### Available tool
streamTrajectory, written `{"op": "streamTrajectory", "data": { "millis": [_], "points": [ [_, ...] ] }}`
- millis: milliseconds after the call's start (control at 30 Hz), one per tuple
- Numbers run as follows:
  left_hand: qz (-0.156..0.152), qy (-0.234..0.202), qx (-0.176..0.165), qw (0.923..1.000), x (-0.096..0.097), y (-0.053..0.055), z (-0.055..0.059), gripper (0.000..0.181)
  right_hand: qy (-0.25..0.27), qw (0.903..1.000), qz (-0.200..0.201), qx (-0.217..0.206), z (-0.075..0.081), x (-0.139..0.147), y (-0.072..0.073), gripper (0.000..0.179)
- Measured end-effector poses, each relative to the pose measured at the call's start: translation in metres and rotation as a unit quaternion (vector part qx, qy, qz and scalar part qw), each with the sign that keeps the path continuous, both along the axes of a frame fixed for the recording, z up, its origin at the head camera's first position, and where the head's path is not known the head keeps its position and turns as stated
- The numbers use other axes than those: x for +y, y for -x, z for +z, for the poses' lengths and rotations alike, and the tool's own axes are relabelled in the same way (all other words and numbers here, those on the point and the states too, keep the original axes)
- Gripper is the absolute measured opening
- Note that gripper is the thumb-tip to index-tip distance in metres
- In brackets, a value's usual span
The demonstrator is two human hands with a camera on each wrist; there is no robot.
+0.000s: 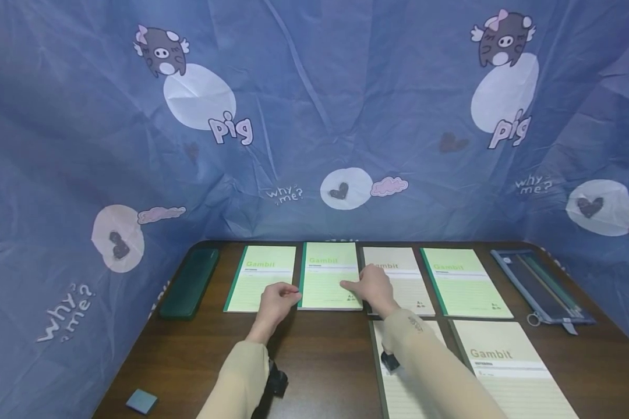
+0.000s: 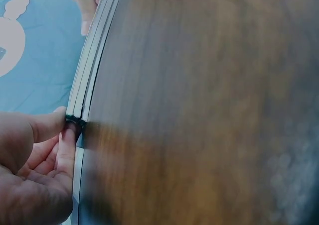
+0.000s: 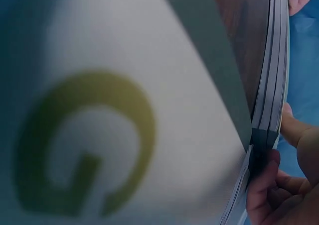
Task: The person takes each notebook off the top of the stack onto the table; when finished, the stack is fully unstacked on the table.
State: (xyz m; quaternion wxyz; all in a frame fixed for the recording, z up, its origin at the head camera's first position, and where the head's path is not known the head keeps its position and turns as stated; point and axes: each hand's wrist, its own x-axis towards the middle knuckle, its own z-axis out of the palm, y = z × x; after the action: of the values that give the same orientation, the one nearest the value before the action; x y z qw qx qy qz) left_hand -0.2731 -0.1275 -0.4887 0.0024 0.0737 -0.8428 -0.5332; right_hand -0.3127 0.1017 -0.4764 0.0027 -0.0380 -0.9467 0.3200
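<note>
A small stack of "Gambit" notebooks (image 1: 329, 285), its top one pale green with a green spine, lies at the back middle of the table. My left hand (image 1: 275, 304) pinches the stack's near left corner; in the left wrist view the thumb (image 2: 49, 124) lies on the cover side and a finger at the corner's edge. At the near right corner my right hand (image 1: 377, 289) grips the stack, thumb over the cover, fingers (image 3: 264, 185) curled against the edge. Beside the stack lie a green-spined notebook (image 1: 266, 273) on the left and a grey-spined notebook (image 1: 398, 273) partly behind the right hand.
Farther right is another green-spined notebook (image 1: 469, 285). Two grey-spined notebooks lie nearer, one (image 1: 388, 396) under the right forearm, the other (image 1: 513, 372) beside it. A dark green case (image 1: 190, 283), a blue mesh pouch (image 1: 534, 285) and a small blue block (image 1: 142, 401) sit around the edges.
</note>
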Motion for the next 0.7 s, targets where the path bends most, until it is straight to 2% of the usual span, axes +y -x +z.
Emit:
{"op": "streamTrajectory", "data": {
  "millis": [433,700],
  "points": [
    [0.000,-0.001,0.004,1.0000,0.0014,-0.0010,-0.0005,0.015,0.002,0.9999,-0.014,-0.008,0.0001,0.0026,-0.0005,0.046],
    [-0.003,-0.008,0.011,0.9999,0.0000,-0.0013,0.0017,0.014,0.014,0.9996,-0.022,-0.014,0.0058,0.0052,-0.0007,0.045]
  ]
}}
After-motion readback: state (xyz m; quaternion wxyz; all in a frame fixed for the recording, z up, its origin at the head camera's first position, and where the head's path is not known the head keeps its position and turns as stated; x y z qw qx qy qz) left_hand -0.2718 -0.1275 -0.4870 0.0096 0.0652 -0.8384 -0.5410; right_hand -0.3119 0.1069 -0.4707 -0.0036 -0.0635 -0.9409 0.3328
